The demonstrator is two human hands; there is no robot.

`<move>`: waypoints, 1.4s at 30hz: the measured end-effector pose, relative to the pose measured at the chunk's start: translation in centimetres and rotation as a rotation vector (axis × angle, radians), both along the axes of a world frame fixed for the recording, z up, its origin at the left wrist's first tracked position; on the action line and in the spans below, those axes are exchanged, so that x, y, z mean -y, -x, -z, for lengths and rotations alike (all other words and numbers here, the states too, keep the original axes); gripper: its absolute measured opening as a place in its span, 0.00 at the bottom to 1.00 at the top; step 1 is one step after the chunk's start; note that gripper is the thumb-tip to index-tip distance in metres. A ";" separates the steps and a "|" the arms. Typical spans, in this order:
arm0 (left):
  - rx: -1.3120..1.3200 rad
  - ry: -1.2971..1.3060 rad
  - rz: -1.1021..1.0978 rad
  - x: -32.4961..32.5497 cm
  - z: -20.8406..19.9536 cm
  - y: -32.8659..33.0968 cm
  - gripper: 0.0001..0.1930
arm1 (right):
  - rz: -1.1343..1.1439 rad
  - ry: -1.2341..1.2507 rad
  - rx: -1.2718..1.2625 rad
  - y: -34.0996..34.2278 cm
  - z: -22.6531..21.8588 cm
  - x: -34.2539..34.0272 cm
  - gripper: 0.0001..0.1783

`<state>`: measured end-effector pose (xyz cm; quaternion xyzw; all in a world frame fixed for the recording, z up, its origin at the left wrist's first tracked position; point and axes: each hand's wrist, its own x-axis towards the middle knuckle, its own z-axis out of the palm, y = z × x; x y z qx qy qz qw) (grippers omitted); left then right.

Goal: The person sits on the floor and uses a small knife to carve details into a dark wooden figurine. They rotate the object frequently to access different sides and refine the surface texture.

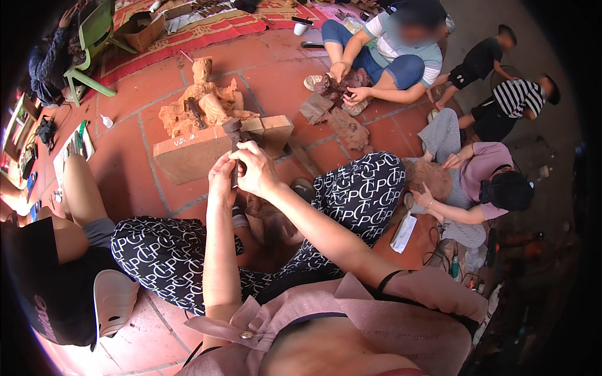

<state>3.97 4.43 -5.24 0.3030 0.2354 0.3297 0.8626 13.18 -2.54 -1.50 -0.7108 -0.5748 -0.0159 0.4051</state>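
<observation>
My left hand and my right hand are raised together, both gripping a dark hand tool whose upper end shows above my fingers. Just beyond them stands a light wooden carved figure on a wooden block base. Below my hands, between my patterned trouser legs, lies a dark reddish carved piece, partly hidden by my forearms.
A person sits at the far side working a dark wood piece. Another sits at right with a brown carving. Two children crouch at the upper right. A person's leg and cap are at left. Green chair, cardboard box, red mat behind.
</observation>
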 end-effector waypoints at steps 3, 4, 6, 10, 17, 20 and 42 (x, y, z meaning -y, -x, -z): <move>-0.038 -0.035 -0.033 -0.4 0.2 0.0 0.14 | 0.001 -0.082 0.018 0.2 0.2 -0.6 0.19; -0.052 -0.011 -0.049 -1.0 0.5 -0.5 0.14 | 0.003 -0.114 0.032 0.1 0.3 -1.0 0.18; -0.039 0.052 -0.091 -0.6 -0.1 -0.3 0.15 | -0.032 -0.128 0.020 0.0 0.7 -1.1 0.18; -0.024 0.069 -0.084 0.6 0.0 0.4 0.12 | -0.091 -0.093 -0.034 0.3 0.7 -0.3 0.18; -0.024 -0.006 -0.072 0.5 -0.8 -0.1 0.12 | -0.061 -0.086 0.046 0.1 0.8 -0.4 0.21; -0.045 0.007 -0.084 0.9 -1.3 0.5 0.12 | -0.086 -0.094 0.028 0.4 0.6 -0.1 0.21; -0.170 -0.246 -0.175 0.5 -2.0 -1.5 0.10 | -0.097 -0.169 -0.192 -1.0 0.1 0.2 0.24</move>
